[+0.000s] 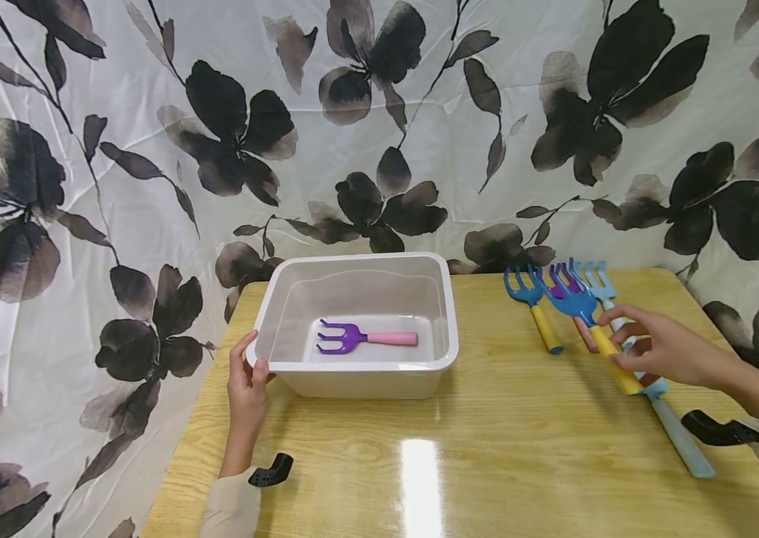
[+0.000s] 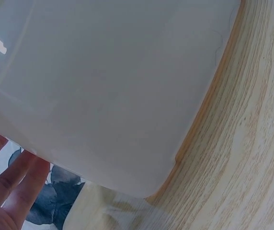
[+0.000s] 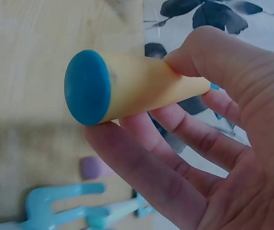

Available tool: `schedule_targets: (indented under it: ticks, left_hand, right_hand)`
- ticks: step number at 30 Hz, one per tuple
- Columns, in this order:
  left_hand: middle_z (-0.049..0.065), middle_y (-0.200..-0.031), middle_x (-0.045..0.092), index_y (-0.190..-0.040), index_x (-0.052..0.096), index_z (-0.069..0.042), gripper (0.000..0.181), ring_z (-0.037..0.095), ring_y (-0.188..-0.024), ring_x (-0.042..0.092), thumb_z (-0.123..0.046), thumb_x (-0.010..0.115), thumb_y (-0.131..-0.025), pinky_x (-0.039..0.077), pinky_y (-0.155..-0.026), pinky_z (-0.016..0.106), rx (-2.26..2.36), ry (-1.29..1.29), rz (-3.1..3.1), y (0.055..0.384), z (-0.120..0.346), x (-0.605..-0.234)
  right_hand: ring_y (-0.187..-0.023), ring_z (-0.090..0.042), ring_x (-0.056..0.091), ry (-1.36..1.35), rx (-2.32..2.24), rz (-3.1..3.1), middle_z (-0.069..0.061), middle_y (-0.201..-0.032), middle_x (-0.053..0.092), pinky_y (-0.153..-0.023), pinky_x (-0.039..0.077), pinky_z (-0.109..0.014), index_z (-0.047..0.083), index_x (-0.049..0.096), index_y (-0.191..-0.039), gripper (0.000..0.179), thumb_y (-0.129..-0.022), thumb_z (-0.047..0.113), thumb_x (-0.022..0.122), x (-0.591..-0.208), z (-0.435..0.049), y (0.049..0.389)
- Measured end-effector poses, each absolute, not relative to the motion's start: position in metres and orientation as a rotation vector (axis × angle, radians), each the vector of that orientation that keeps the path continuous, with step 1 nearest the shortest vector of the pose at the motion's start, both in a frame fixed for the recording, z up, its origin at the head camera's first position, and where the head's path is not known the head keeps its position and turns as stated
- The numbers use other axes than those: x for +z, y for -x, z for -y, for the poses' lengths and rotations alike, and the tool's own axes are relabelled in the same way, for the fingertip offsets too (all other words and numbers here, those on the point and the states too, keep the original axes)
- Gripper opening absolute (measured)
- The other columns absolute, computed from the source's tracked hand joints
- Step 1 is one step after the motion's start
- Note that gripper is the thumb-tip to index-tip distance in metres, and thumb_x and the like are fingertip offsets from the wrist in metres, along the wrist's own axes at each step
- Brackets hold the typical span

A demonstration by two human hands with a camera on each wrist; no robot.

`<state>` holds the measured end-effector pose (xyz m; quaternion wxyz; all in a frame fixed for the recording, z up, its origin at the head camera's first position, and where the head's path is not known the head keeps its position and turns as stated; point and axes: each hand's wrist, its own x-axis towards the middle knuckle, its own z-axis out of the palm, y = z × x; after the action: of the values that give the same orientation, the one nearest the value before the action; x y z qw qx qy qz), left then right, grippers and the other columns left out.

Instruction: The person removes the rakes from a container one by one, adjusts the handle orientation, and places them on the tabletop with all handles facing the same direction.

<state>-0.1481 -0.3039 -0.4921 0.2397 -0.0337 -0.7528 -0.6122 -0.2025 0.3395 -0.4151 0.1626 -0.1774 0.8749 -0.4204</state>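
A white plastic tub (image 1: 359, 382) stands on the table, and my left hand (image 1: 247, 392) grips its left front corner. Inside it lies a purple hand fork (image 1: 349, 338) with a pink handle. My right hand (image 1: 668, 347) holds a blue hand fork (image 1: 611, 355) by its yellow handle, thumb on one side and fingers on the other, above the tools at the right. In the right wrist view the yellow handle (image 3: 137, 86) points its blue end cap towards the camera. The left wrist view shows fingers (image 2: 22, 191) at the tub's edge, partly hidden.
Another blue fork with a yellow handle (image 1: 544, 329) lies on the wooden table (image 1: 487, 463). Beside it are a purple fork (image 1: 562, 278), partly covered, a light-blue fork (image 1: 600, 282) and a light-blue tool with a grey-green handle (image 1: 682, 437). A floral cloth (image 1: 447, 134) hangs behind.
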Motion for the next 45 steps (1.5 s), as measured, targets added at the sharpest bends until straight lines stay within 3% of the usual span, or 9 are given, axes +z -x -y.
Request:
schedule_targets:
  ticks: [9, 15, 29, 45]
  left_hand:
    - [0.021, -0.146, 0.049, -0.153, 0.04, -0.01, 0.048, 0.007, -0.108, 0.061, -0.008, 0.045, -0.106, 0.056, -0.082, 0.015, -1.665, 0.075, 2.063, 0.149, 0.305, -0.496]
    - [0.018, -0.142, 0.05, -0.154, 0.038, -0.007, 0.048, 0.009, -0.11, 0.061, -0.009, 0.045, -0.106, 0.056, -0.082, 0.016, -1.69, 0.104, 2.039, 0.149, 0.304, -0.497]
    - [0.018, -0.148, 0.046, -0.155, 0.038, -0.01, 0.048, 0.01, -0.112, 0.06, -0.009, 0.044, -0.107, 0.056, -0.083, 0.016, -1.696, 0.085, 2.066, 0.149, 0.304, -0.489]
    - [0.013, -0.142, 0.049, -0.154, 0.037, -0.007, 0.048, 0.011, -0.11, 0.061, -0.011, 0.044, -0.107, 0.057, -0.082, 0.018, -1.734, 0.095, 2.048, 0.151, 0.301, -0.482]
  right_hand:
    - [-0.073, -0.02, 0.069, 0.337, -1.256, -2.471, -0.012, -0.101, 0.059, -0.052, 0.061, -0.043, 0.009, 0.044, -0.134, 0.05, -0.093, 0.004, 0.073, -0.45, -0.365, 0.168]
    - [-0.073, -0.022, 0.069, 0.198, -1.232, -2.444, -0.014, -0.1, 0.059, -0.053, 0.061, -0.042, 0.001, 0.041, -0.133, 0.053, -0.093, 0.008, 0.074, -0.463, -0.366, 0.15]
    - [-0.052, -0.02, 0.058, 0.227, -1.163, -2.397, -0.011, -0.086, 0.058, -0.046, 0.056, -0.039, -0.007, 0.042, -0.134, 0.055, -0.093, 0.012, 0.074, -0.474, -0.369, 0.133]
    - [-0.054, -0.019, 0.054, 0.153, -1.128, -2.347, -0.009, -0.084, 0.055, -0.044, 0.053, -0.035, -0.006, 0.042, -0.133, 0.054, -0.094, 0.012, 0.073, -0.473, -0.364, 0.128]
